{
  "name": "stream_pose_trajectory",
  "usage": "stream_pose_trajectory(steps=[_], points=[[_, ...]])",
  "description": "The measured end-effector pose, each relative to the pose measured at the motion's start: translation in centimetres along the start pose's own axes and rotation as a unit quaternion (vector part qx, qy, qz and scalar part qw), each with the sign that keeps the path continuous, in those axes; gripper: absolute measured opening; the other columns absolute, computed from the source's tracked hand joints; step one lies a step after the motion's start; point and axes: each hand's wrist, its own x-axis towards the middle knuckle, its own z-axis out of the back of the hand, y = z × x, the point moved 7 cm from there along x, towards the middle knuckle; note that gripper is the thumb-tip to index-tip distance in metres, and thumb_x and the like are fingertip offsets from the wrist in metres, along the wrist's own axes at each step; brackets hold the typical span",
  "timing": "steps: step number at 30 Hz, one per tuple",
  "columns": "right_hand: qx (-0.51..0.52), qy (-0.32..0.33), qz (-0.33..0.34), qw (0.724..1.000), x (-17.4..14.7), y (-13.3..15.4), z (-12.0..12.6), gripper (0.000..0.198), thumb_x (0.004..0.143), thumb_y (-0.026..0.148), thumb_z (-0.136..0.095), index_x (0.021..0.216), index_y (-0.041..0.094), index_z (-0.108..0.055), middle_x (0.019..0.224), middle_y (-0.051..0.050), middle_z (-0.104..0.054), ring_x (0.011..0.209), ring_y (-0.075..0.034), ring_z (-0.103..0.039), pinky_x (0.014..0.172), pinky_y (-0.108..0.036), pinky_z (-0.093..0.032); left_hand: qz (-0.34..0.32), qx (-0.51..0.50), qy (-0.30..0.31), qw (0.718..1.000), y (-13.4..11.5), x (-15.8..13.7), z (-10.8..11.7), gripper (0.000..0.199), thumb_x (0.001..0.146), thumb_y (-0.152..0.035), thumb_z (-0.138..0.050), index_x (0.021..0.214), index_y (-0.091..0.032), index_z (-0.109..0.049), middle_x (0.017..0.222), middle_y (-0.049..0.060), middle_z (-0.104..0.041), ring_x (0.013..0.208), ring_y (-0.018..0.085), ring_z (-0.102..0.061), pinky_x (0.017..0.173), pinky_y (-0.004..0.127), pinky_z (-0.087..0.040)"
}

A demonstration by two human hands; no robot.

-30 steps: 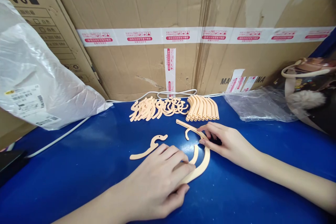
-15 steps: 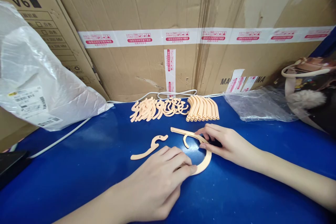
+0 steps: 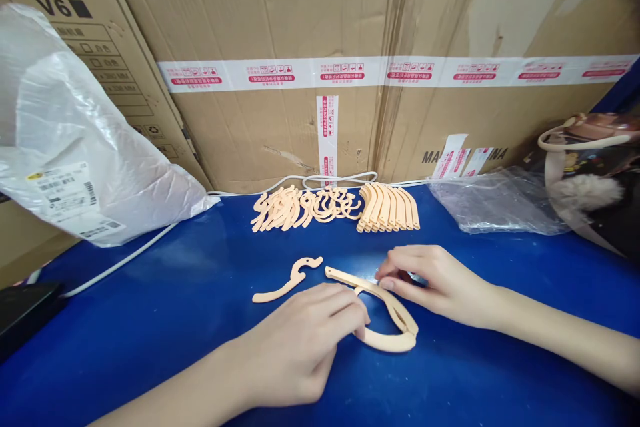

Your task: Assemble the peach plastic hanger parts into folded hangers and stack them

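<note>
A cream plastic folding hanger [image 3: 393, 341], made of joined curved arms, lies in front of me. My left hand [image 3: 320, 330] pinches its lower curved part; the hook is mostly hidden behind these fingers. My right hand [image 3: 420, 283] is beside the straight upper arm, loosely curled, with thumb and fingertips at the arm's far edge. I see no hold between them, though the thumb may touch it. Left of the hanger, a loose S-shaped hook piece [image 3: 284, 288] rests flat on the blue table [image 3: 175, 340].
Behind are a heap of hook pieces [image 3: 280, 207] and a row of curved arms [image 3: 390, 207]. A white cable, clear plastic bag [image 3: 495, 203], and a bag with a pompom [image 3: 590, 187] lie further back. Cardboard boxes [image 3: 280, 127] and a white parcel [image 3: 90, 147] border the table.
The hanger has swung down and slightly right, so its joined end shows at the right. My right fingers have come off its upper arm. The left hand keeps its pinch.
</note>
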Motion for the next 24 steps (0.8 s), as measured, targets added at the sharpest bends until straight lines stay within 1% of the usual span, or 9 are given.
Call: stream_pose_trajectory(steps=[4, 8, 10, 12, 14, 16, 19, 21, 24], points=[[-0.070, 0.001, 0.026, 0.997, 2.7, 0.7, -0.2, 0.017, 0.095, 0.027, -0.050, 0.103, 0.019, -0.062, 0.093, -0.003, -0.062, 0.078, -0.014, -0.060, 0.070, -0.024, -0.045, 0.036, -0.044, -0.040, 0.998, 0.0, 0.0, 1.2, 0.028, 0.073, 0.000, -0.039, 0.089, -0.020, -0.050, 0.088, 0.001, -0.058, 0.079, 0.014, -0.055, 0.070, 0.024, -0.045], [-0.132, 0.017, 0.065, 0.989, 6.4, 1.6, -1.7, 0.020, 0.095, 0.029, -0.052, 0.106, 0.019, -0.065, 0.097, -0.005, -0.059, 0.083, -0.016, -0.060, 0.071, -0.026, -0.045, 0.040, 0.095, -0.090, 0.991, -1.2, 0.0, 1.9, 0.009, 0.085, -0.014, -0.043, 0.084, -0.019, -0.051, 0.078, 0.001, -0.060, 0.070, 0.018, -0.057, 0.061, 0.028, -0.041], [-0.150, 0.020, 0.073, 0.986, 8.1, 2.0, -2.5, 0.020, 0.092, 0.034, -0.057, 0.097, 0.019, -0.069, 0.098, -0.005, -0.059, 0.082, -0.016, -0.059, 0.066, -0.026, -0.043, 0.101, 0.175, -0.076, 0.976, -1.0, -0.1, 1.6, 0.017, 0.090, -0.026, -0.045, 0.076, -0.019, -0.050, 0.069, 0.002, -0.061, 0.061, 0.020, -0.059, 0.052, 0.029, -0.037], [-0.140, 0.031, 0.078, 0.987, 9.2, 2.3, -3.4, 0.016, 0.087, 0.031, -0.064, 0.085, 0.017, -0.069, 0.094, -0.005, -0.060, 0.078, -0.016, -0.058, 0.061, -0.026, -0.039, 0.206, 0.206, -0.022, 0.956, 0.1, -0.3, 0.9, 0.029, 0.092, -0.038, -0.045, 0.069, -0.019, -0.050, 0.064, 0.003, -0.063, 0.056, 0.023, -0.062, 0.048, 0.030, -0.035], [-0.119, 0.036, 0.078, 0.989, 9.8, 2.5, -3.8, 0.009, 0.081, 0.024, -0.068, 0.077, 0.016, -0.067, 0.087, -0.003, -0.060, 0.074, -0.015, -0.056, 0.057, -0.024, -0.036, 0.301, 0.198, 0.028, 0.932, 1.2, -0.8, 0.3, 0.037, 0.091, -0.046, -0.045, 0.065, -0.020, -0.050, 0.063, 0.003, -0.065, 0.059, 0.026, -0.065, 0.049, 0.030, -0.036], [-0.098, 0.026, 0.067, 0.993, 9.9, 2.5, -3.5, 0.005, 0.077, 0.018, -0.069, 0.076, 0.016, -0.065, 0.082, -0.001, -0.060, 0.072, -0.013, -0.055, 0.057, -0.023, -0.035, 0.350, 0.178, 0.052, 0.918, 1.7, -1.1, 0.3, 0.038, 0.090, -0.048, -0.043, 0.064, -0.020, -0.050, 0.066, 0.003, -0.067, 0.064, 0.028, -0.067, 0.051, 0.031, -0.037], [-0.056, -0.009, 0.038, 0.998, 9.3, 1.9, -1.7, 0.005, 0.081, 0.020, -0.064, 0.080, 0.015, -0.062, 0.079, 0.000, -0.061, 0.071, -0.012, -0.055, 0.060, -0.023, -0.037, 0.370, 0.169, 0.061, 0.912, 2.1, -1.1, 0.8, 0.031, 0.089, -0.042, -0.041, 0.069, -0.021, -0.050, 0.067, 0.002, -0.067, 0.064, 0.026, -0.067, 0.051, 0.030, -0.035], [0.036, -0.053, 0.003, 0.998, 8.4, 1.1, 0.2, 0.012, 0.086, 0.025, -0.060, 0.080, 0.015, -0.062, 0.077, 0.000, -0.061, 0.070, -0.012, -0.055, 0.062, -0.024, -0.039, 0.377, 0.168, 0.059, 0.909, 2.3, -1.2, 1.2, 0.022, 0.087, -0.038, -0.043, 0.075, -0.021, -0.050, 0.064, 0.001, -0.064, 0.060, 0.024, -0.065, 0.050, 0.029, -0.032], [0.223, -0.138, -0.077, 0.962, 6.2, -1.0, 3.1, 0.019, 0.084, 0.035, -0.063, 0.079, 0.016, -0.061, 0.076, 0.000, -0.061, 0.068, -0.013, -0.055, 0.062, -0.024, -0.040, 0.362, 0.160, 0.036, 0.918, 2.6, -1.4, 1.9, 0.009, 0.082, -0.030, -0.048, 0.080, -0.022, -0.049, 0.065, -0.001, -0.060, 0.061, 0.022, -0.062, 0.051, 0.028, -0.034]])
